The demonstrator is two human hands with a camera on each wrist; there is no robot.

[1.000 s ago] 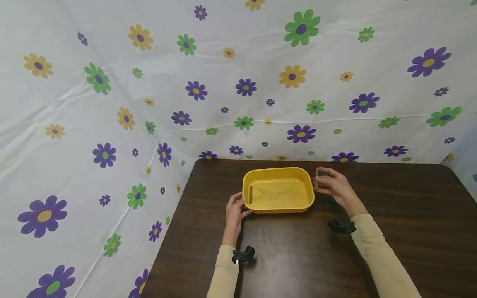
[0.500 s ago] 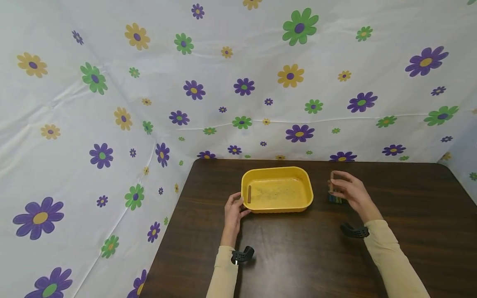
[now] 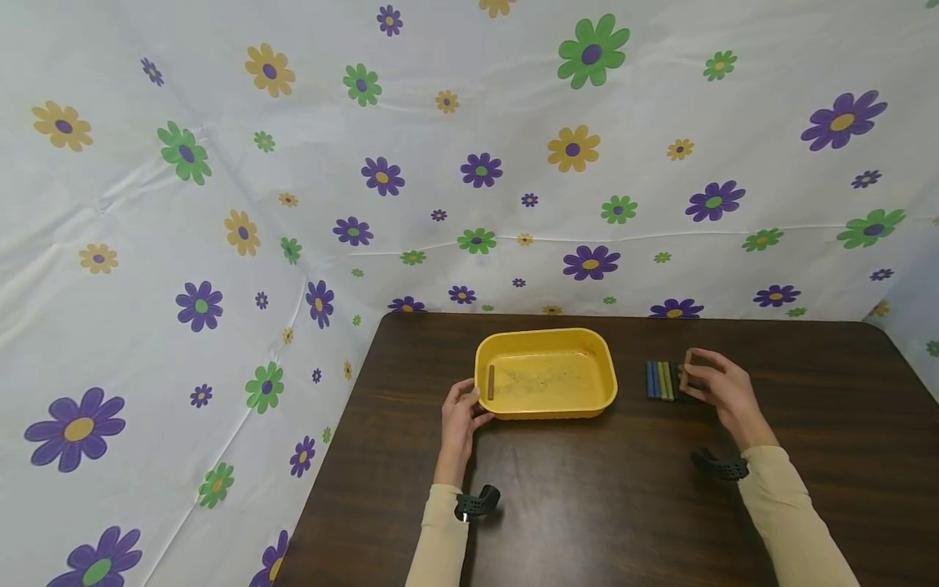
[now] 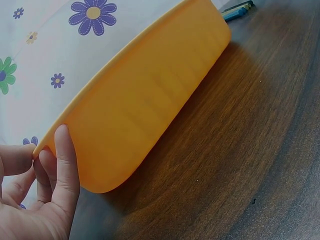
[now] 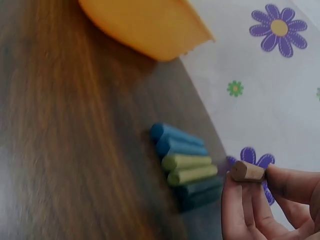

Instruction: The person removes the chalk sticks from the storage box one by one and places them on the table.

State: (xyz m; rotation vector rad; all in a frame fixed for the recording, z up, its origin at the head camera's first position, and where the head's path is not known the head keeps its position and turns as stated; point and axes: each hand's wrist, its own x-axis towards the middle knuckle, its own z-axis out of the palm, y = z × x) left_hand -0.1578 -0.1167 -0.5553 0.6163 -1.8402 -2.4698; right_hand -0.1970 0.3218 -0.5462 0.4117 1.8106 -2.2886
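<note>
A shallow yellow tray [image 3: 546,414] stands on the dark table, with one brown stick [image 3: 491,382] inside at its left end. My left hand [image 3: 460,420] pinches the tray's left rim; in the left wrist view its fingertips lie against the yellow wall. Between thumb and fingers, my right hand [image 3: 726,395] holds another brown stick [image 5: 247,171] just right of a row on the table. Blue sticks [image 3: 651,381], yellow-green sticks [image 3: 665,381] and dark sticks [image 5: 200,195] lie side by side in that row. The fingers partly hide the row's right end in the head view.
Brown wooden table [image 3: 557,505] spreads around the tray and the row. A white cloth with printed flowers [image 3: 411,106] hangs behind and along the left side. Each wrist wears a black band [image 3: 480,503].
My right hand has moved right, away from the tray's right end and past the row, still holding the brown stick. The row has come into sight. My left hand stays at the rim.
</note>
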